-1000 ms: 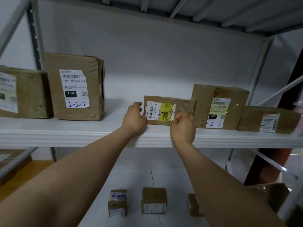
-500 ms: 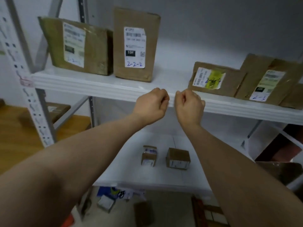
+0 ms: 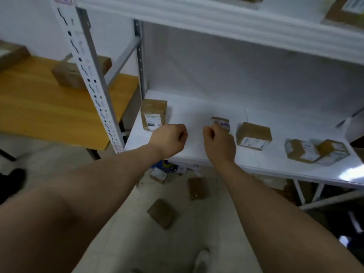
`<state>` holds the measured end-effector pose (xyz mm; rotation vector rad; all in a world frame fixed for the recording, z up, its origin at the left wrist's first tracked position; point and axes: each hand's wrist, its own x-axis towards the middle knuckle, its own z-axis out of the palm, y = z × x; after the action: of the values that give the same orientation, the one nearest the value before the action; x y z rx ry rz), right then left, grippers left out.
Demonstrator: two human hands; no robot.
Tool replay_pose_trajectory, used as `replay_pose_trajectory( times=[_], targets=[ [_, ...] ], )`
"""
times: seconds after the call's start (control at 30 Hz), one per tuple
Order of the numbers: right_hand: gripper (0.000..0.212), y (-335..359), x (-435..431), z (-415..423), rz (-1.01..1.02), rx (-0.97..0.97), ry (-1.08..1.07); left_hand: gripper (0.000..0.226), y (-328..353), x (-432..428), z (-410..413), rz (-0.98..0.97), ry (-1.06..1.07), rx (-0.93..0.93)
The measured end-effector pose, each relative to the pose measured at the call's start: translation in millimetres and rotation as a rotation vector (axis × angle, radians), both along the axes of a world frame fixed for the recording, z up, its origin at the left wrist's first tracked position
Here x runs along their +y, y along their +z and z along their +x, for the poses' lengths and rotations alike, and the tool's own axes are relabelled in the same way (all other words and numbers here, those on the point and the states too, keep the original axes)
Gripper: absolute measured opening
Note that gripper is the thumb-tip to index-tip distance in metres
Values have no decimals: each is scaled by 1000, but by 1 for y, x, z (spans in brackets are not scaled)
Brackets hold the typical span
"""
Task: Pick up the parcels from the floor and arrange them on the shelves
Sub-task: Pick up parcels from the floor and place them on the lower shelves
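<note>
Held the left hand [image 3: 169,139] clenched and empty over the front edge of the white lower shelf [image 3: 197,113]. Had the right hand [image 3: 219,142] balled up too, gripping nothing, just in front of a small cardboard parcel with a blue-and-white label [image 3: 220,121] on that shelf; contact with it impossible to call. Noted a taller brown box with a white label [image 3: 154,115] at the shelf's left rear corner.

Spotted the work left lower down, on the pale tiled floor [image 3: 177,243] in front of the shelf: a flat brown cardboard parcel [image 3: 163,213] furthest out, a second brown cardboard parcel [image 3: 197,188] nearer the shelf's front edge, and a labelled parcel [image 3: 158,175] half tucked beneath it.

Judged the step in hand as the drop to the floor for the next pick. Needed to uncurl both hands early, bend at the knees, take the flat parcel by two opposite edges and lift it level, clear of the shelf's front lip. Would have done best to set it on the bare stretch of shelf between the taller box and the small labelled parcel, label outward.
</note>
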<state>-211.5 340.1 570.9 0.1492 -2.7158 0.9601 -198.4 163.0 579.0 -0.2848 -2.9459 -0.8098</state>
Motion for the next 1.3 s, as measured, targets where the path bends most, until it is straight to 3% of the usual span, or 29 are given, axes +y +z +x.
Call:
replay_pose_trajectory(
  times=[0.4, 0.5, 0.67, 0.93, 1.07, 1.3],
  targets=[
    [22, -249, -34, -5, -5, -765, 73, 15, -227, -43, 30, 115, 307, -620],
    [18, -314, -39, -7, 57, -878, 116, 14, -292, -49, 40, 186, 402, -775],
    [27, -408, -51, -25, 162, -902, 165, 14, -390, -51, 28, 426, 594, -888],
    [16, -587, -78, -85, 157, -888, 282, 12, -571, -50, -22, 761, 805, -860],
    [38, -684, -98, -118, 267, -738, 309, 12, -662, -55, -34, 824, 867, -821],
    [97, -808, -132, -173, 356, -609, 318, 17, -774, -69, -39, 922, 905, -744]
  ],
)
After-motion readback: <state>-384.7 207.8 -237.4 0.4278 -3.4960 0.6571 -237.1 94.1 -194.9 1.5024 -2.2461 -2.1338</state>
